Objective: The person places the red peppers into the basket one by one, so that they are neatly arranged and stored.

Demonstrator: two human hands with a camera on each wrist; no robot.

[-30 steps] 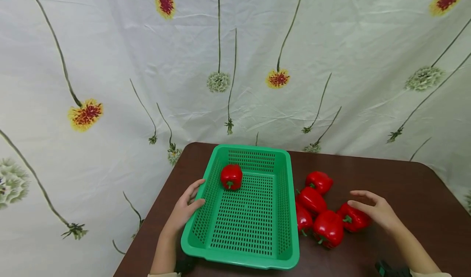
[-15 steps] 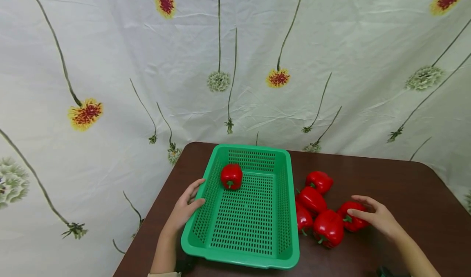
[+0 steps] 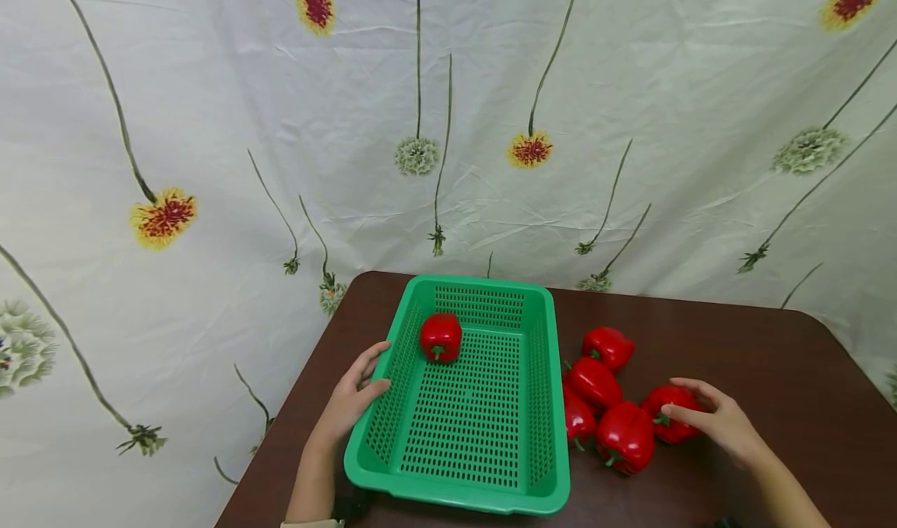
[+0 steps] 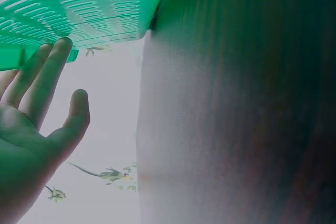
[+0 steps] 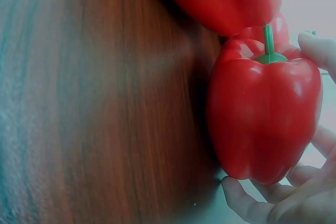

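Note:
My right hand [image 3: 725,423] curls round the rightmost red bell pepper [image 3: 666,400], which sits on the table. In the right wrist view the thumb lies at the top of this bell pepper [image 5: 262,114], beside its green stem, while the other fingers wrap its bottom end. My left hand [image 3: 353,398] rests against the left side of a green plastic basket [image 3: 455,491], fingers extended at its rim. From the left wrist, two fingertips meet the slotted basket wall [image 4: 100,3] and the thumb stands apart. Another red bell pepper [image 3: 441,335] lies inside the basket at the back left.
Several more red bell peppers [image 3: 626,437] cluster between the basket and my right hand, the nearest next to the one I hold. They lie on a dark brown wooden table [image 3: 764,357]. Behind the table hangs a pale cloth [image 3: 476,201] printed with flowers.
My right hand has come down from above the rightmost bell pepper and its thumb and fingers have closed round it. The left hand and basket have stayed in place.

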